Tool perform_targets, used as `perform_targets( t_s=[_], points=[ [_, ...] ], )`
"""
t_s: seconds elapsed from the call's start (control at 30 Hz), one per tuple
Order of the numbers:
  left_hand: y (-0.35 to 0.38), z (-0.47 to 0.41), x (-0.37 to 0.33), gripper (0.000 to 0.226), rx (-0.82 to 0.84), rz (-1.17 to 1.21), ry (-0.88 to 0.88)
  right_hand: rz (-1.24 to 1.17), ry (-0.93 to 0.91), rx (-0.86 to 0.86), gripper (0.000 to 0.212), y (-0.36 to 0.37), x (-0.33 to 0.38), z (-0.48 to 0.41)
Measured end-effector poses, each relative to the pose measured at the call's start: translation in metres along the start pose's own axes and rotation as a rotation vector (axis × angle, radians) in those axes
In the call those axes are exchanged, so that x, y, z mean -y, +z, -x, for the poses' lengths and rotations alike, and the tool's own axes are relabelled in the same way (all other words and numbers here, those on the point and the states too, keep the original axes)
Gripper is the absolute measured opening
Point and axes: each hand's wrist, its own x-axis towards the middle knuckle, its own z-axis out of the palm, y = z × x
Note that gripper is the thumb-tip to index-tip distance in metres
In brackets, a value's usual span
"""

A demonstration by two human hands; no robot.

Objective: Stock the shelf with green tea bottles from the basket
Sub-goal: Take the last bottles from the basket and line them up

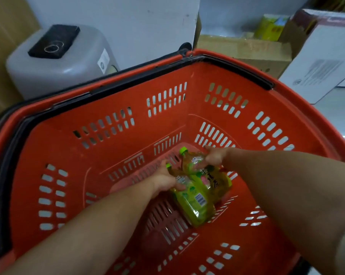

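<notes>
- Both bare forearms reach down from the near edge into a red basket (pixel 187 80), the landmark for everything here.
- Two green tea bottles lie side by side on the basket's slotted floor, right of its middle, caps pointing toward the far wall.
- The nearer bottle (pixel 193 203) has a green label with a small barcode patch; its lime cap (pixel 168 165) sits just beside the left hand's fingers.
- The left hand (pixel 163 180) is curled around the upper part of the nearer bottle, thumb and fingers closed on its shoulder.
- The farther bottle (pixel 211 179) touches the nearer one along its side and shows dark characters on its label; its lime cap (pixel 183 150) points at the basket's far wall.
- The right hand (pixel 215 156) grips the farther bottle near its neck, fingers wrapped over it from the right.
- Apart from the two bottles, the basket's floor is bare; the side walls are pierced with rows of oval slots.
- A black handle (pixel 112 86) lies folded along the basket's far and left rim.
- Beyond the basket's far left corner stands a grey plastic container (pixel 54 70) with a black patch on top.
- Beyond the basket's far right corner sit a brown cardboard box (pixel 245 50) and a white box (pixel 322 62) with a printed label.
- Behind the cardboard box a yellow-green carton (pixel 270 26) shows, blurred.
</notes>
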Motion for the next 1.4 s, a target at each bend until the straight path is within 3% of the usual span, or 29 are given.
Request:
perform_targets(
  t_s=[0.13, 0.17, 0.3, 0.4, 0.5, 0.57, 0.67, 0.77, 0.83, 0.97, 1.0, 1.07, 1.13, 1.2, 1.33, 1.4],
  points=[
    [-0.007, -0.003, 0.001, 0.116, -0.123, 0.16, -0.014, 0.045, 0.015, 0.05, 0.073, 0.002, -0.002, 0.0],
    [-0.01, -0.003, 0.0, 0.114, -0.126, 0.163, -0.023, 0.033, 0.016, 0.057, 0.072, 0.002, -0.003, 0.001],
    [-0.017, 0.005, -0.003, 0.057, 0.001, 0.077, -0.071, -0.013, 0.012, 0.123, 0.122, 0.003, -0.01, -0.003],
    [-0.024, 0.003, -0.008, 0.045, 0.015, 0.009, -0.024, 0.045, 0.021, 0.162, 0.116, 0.004, -0.011, 0.001],
    [-0.035, 0.003, -0.016, 0.044, 0.032, -0.106, 0.031, 0.124, 0.041, 0.182, 0.1, 0.004, -0.011, 0.003],
    [-0.044, 0.002, -0.016, 0.047, 0.022, -0.176, 0.062, 0.176, 0.033, 0.179, 0.101, 0.009, -0.009, 0.005],
    [-0.06, 0.001, -0.016, 0.043, 0.049, -0.125, 0.078, 0.119, 0.006, 0.212, 0.126, 0.014, 0.0, 0.003],
    [-0.069, 0.008, -0.031, 0.043, 0.194, -0.174, 0.11, 0.134, 0.004, 0.296, 0.154, 0.018, 0.006, -0.002],
    [-0.069, 0.015, -0.04, 0.05, 0.278, -0.203, 0.094, 0.21, -0.03, 0.269, 0.146, 0.025, 0.008, 0.002],
    [-0.07, 0.025, -0.037, 0.059, 0.334, -0.331, 0.035, 0.37, -0.091, 0.153, 0.097, 0.039, 0.013, 0.009],
    [-0.07, 0.029, -0.037, 0.057, 0.335, -0.374, 0.021, 0.396, -0.101, 0.154, 0.094, 0.041, 0.016, 0.012],
    [-0.068, 0.039, -0.044, 0.05, 0.333, -0.532, 0.003, 0.436, -0.148, 0.194, 0.107, 0.045, 0.019, 0.015],
    [-0.061, 0.049, -0.048, 0.054, 0.375, -0.836, -0.027, 0.45, -0.181, 0.227, 0.119, 0.055, 0.022, 0.016],
    [-0.055, 0.056, -0.049, 0.067, 0.408, -1.05, -0.074, 0.557, -0.205, 0.168, 0.111, 0.065, 0.024, 0.009],
    [-0.058, 0.057, -0.043, 0.056, 0.424, -0.924, -0.085, 0.699, -0.237, 0.091, 0.06, 0.069, 0.032, 0.021],
    [-0.059, 0.057, -0.045, 0.053, 0.419, -0.898, -0.05, 0.616, -0.272, 0.096, 0.071, 0.062, 0.033, 0.026]
  ],
)
